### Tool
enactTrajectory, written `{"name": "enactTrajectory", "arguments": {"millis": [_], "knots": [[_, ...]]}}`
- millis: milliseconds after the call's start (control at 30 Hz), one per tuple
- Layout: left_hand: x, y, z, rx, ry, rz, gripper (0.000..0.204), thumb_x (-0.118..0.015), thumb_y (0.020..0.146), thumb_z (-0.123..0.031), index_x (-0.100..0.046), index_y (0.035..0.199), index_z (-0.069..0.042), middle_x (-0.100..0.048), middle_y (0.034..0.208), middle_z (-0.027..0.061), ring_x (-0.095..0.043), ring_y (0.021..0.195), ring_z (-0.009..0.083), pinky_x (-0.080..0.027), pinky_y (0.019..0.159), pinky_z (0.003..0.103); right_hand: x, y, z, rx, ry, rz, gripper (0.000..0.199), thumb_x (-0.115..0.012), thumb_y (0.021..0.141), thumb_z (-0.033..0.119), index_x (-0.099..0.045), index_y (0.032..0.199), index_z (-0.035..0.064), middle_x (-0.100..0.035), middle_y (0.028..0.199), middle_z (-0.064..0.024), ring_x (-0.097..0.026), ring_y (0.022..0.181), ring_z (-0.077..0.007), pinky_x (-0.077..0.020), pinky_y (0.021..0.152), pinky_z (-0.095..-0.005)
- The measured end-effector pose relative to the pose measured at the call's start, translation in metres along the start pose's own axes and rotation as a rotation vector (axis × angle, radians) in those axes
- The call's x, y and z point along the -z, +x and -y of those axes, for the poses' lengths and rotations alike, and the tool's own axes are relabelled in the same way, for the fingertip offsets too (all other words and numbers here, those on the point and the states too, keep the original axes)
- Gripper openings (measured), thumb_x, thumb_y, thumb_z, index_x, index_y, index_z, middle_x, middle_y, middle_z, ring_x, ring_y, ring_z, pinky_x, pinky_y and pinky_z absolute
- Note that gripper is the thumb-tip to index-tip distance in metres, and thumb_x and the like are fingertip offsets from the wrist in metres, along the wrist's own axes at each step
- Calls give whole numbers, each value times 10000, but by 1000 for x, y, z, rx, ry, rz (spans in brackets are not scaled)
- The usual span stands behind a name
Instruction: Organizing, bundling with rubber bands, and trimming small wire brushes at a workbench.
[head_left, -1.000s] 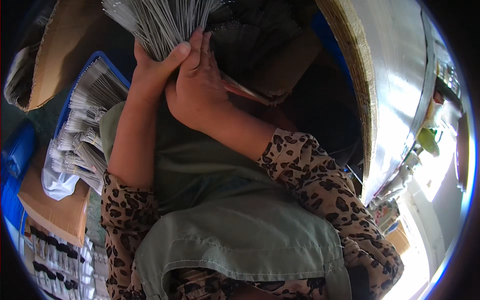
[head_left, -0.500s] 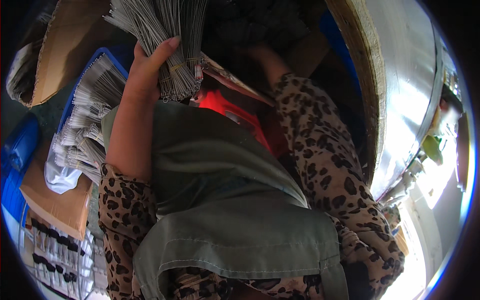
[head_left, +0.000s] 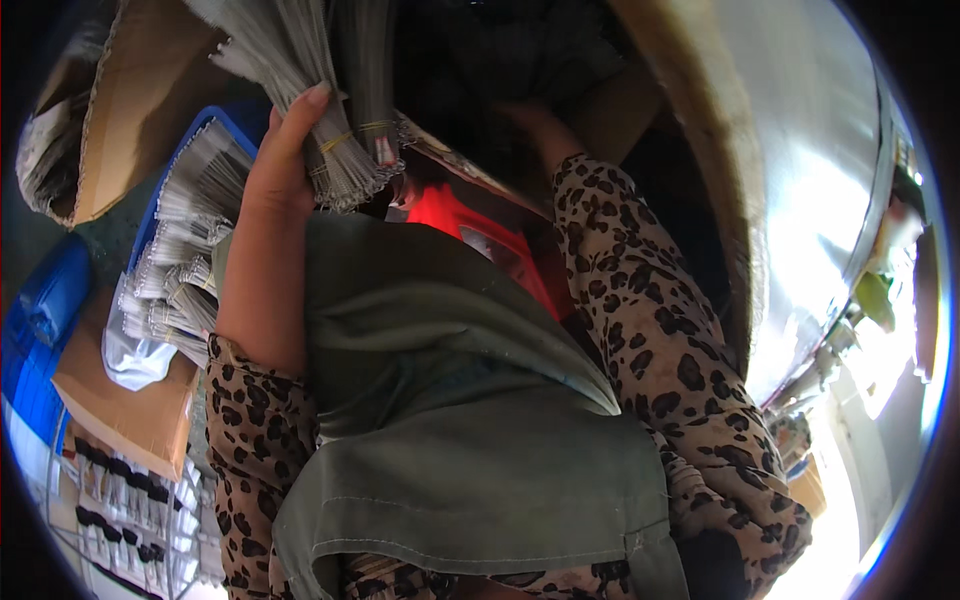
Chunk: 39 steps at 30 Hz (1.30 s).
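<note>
At the top left of centre, my left hand is closed round a bundle of thin wire brushes, its thumb lying across them. A yellow rubber band binds the wires, and their looped ends point down toward my apron. Right beside it hangs a second bundle of wire brushes; whether my fingers hold that one too, I cannot tell. My right hand reaches into the dark inside of a cardboard box, where more bundles show faintly. Shadow hides its fingers.
Left of my forearm, a blue crate holds several banded wire bundles. A brown carton and a rack of black-tipped brushes stand below. Something red is beyond my green apron. A thick cardboard edge rises at right.
The bundles in and beside my left hand have shifted slightly left and blurred at the top. My right hand stays in the dark box. The whole view has shifted a little.
</note>
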<state>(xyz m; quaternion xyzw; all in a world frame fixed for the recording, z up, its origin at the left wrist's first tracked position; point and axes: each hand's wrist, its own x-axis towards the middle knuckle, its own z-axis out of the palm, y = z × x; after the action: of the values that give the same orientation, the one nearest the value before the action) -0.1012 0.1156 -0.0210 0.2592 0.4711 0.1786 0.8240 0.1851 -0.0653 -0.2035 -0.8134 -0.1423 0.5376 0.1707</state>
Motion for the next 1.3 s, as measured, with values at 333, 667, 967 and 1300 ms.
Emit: {"name": "enactTrajectory", "arguments": {"millis": [333, 667, 967, 1300], "knots": [[-20, -8, -6, 39, -35, 67, 515, -565, 876, -351, -406, 1292, -93, -544, 1172, 107, -553, 1071, 272, -480, 910, 411, 22, -4, 5, -71, 245, -47, 418, -689, 805, 346, -628, 1096, 52, -666, 1003, -58, -636, 917, -182, -512, 772, -322], [-7, 3, -4, 49, -5, 103, 505, -536, 892, -343, -445, 1248, 4, -573, 1140, 168, -596, 1008, 291, -519, 855, 420, 44, -20, -7, -91, 310, 88, 436, -703, 792, 351, -624, 1103, 56, -666, 1003, -56, -638, 917, -185, -515, 772, -325], [-15, 6, -4, 15, -41, 72, 559, -640, 828, -294, -417, 1244, 6, -573, 1102, 148, -604, 965, 259, -536, 807, 396, 107, -32, -18, 56, 1105, 230, 430, -626, 853, 284, -542, 1193, 34, -613, 1097, -138, -618, 958, -291, -528, 815, -407], [-21, 4, 1, -94, -20, 4, 473, -608, 859, -288, -450, 1206, -7, -603, 993, 155, -642, 826, 302, -574, 691, 450, 98, -75, 17, 123, 1333, 108, 484, -570, 871, 294, -455, 1300, 104, -505, 1220, -215, -527, 1085, -374, -478, 854, -485]]}}
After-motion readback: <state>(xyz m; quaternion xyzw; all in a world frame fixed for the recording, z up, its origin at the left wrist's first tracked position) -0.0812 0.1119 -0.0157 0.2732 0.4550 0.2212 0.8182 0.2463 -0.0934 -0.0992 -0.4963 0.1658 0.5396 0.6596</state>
